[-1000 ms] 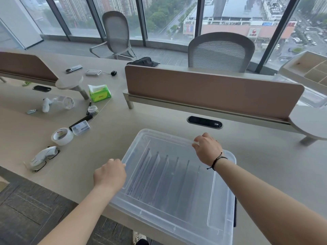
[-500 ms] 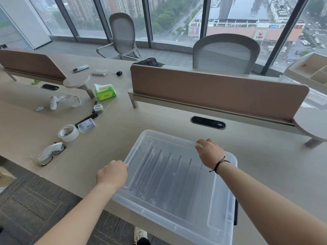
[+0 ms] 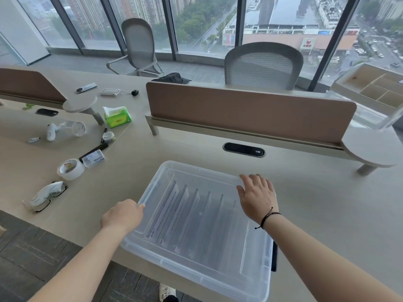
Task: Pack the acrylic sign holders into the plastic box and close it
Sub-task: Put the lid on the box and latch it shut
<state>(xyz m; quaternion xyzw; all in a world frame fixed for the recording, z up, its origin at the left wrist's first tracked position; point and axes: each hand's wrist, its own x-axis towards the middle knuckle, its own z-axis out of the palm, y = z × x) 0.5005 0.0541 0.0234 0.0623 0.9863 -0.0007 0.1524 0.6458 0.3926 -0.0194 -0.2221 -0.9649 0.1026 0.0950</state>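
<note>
1. Head view: the plastic box (image 3: 202,227) sits on the surface (image 3: 316,214) at the near edge, its near end overhanging that edge. Its long axis runs from near right to far left, slightly skewed.
2. The clear lid (image 3: 250,258) covers the box. Through it the acrylic sign holders (image 3: 187,214) stand on edge in a row, parallel, their long edges running near to far; about six show, though an exact count is hard through the plastic.
3. The left hand (image 3: 123,215) rests at the box's left rim, fingers curled closed over the edge.
4. The right hand (image 3: 257,198) lies flat on the lid's far right corner, fingers (image 3: 248,178) spread open.
5. Right of the box the surface is bare; left lie one tape roll (image 3: 70,169) and one pair of glasses (image 3: 46,196).
</note>
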